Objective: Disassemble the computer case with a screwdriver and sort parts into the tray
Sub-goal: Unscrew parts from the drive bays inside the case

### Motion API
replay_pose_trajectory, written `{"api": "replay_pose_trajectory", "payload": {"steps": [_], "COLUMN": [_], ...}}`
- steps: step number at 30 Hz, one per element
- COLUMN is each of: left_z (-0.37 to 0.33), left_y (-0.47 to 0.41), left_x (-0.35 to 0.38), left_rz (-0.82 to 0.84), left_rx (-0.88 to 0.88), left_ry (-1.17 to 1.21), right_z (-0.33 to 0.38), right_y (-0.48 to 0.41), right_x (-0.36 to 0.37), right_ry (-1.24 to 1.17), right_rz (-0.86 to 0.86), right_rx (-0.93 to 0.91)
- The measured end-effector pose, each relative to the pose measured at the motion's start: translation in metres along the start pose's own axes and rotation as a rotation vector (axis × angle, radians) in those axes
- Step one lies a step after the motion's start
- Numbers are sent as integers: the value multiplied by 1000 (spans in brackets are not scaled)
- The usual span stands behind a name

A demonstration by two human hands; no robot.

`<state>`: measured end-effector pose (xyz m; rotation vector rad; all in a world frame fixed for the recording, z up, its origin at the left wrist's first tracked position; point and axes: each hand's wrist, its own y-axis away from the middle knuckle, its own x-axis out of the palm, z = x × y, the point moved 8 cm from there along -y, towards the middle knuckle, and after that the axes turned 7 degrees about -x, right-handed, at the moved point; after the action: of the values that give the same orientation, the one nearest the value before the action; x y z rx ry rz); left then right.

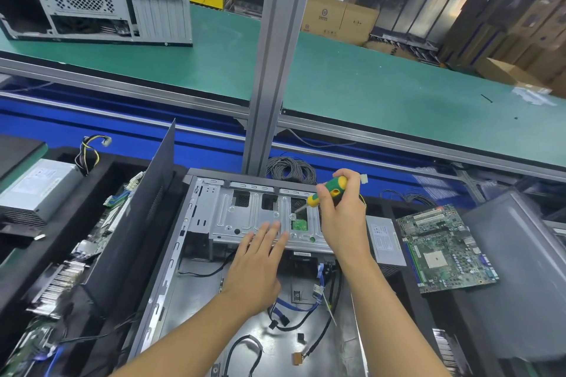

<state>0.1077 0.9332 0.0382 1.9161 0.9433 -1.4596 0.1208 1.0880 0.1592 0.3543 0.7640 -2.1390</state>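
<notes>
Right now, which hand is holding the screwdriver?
The right hand grips the green-and-yellow screwdriver; the left hand rests flat, fingers straight, on the metal drive cage.

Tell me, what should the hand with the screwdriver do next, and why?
Probably settle the tip into the screw and turn it loose. The right hand grips the green-and-yellow screwdriver, its tip slanting down into an opening in the metal drive cage, while the left hand lies flat on the cage. The screw itself is too small to see.
</notes>
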Motion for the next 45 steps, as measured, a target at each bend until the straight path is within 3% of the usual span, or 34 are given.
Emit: {"api": "replay_pose_trajectory", "payload": {"steps": [10, 18, 25, 33, 38, 43, 45], "left_z": [0, 0, 2, 4, 7, 19, 16], "left_y": [0, -1, -3, -9, -20, -53, -69], "left_x": [2, 2, 3, 4, -14, -48, -65], "left_rz": [4, 8, 21, 38, -10, -33, -54], "left_rx": [-3, 0, 7, 10, -61, -233, -207], "left_ry": [-10, 0, 24, 91, 289, 746, 857], "right_z": [0, 24, 13, 20, 18, 15, 20], "right_y": [1, -10, -35, -43, -31, -36, -40], "right_x": [1, 30, 24, 22, 12, 2, 3], "right_ry": [24, 185, 132, 237, 155, 206, 232], "right_rz": [33, 335, 256, 207, 46, 52, 72], "right_rx": [18, -77, 96, 47, 66, 57, 29]}}
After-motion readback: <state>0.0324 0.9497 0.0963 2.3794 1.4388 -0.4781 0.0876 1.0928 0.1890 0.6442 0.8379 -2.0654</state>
